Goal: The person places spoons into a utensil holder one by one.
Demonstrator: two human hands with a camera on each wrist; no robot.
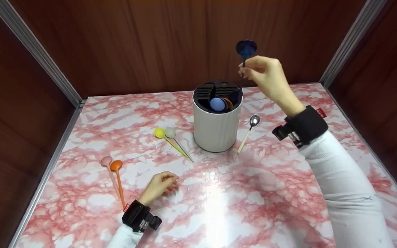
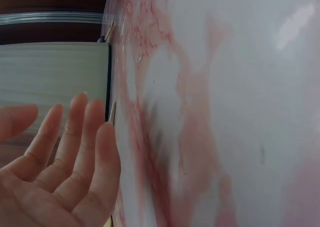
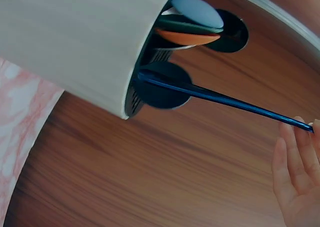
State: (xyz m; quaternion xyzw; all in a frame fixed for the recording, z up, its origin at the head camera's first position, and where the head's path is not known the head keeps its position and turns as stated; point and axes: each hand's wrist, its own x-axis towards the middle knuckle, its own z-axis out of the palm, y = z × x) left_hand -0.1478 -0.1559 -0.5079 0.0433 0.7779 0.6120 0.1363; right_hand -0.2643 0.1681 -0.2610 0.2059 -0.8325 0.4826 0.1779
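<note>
My right hand [image 1: 269, 74] pinches a dark blue spoon [image 1: 246, 47] between thumb and fingertips, its bowl upward. The handle [image 3: 240, 104] slants down to the rim of a pale cylindrical utensil holder [image 1: 215, 132]; whether its tip is inside cannot be told. In the holder's black slotted top stand a light blue spoon [image 1: 217, 104], an orange spoon [image 3: 187, 37] and some dark spoons, partly overlapping. My left hand [image 1: 159, 186] is low over the table, holding nothing, fingers loosely bent. Its palm and fingers [image 2: 87, 137] show in the left wrist view.
Left of the holder lie a yellow spoon [image 1: 160, 133] and a grey-white spoon [image 1: 170, 132]. Farther left are a pink spoon [image 1: 106, 161] and an orange spoon [image 1: 116, 165]. A metal spoon [image 1: 254, 120] with a cream handle lies to the right. Brown wooden walls [image 1: 133, 44] enclose the marbled table [image 1: 267, 193].
</note>
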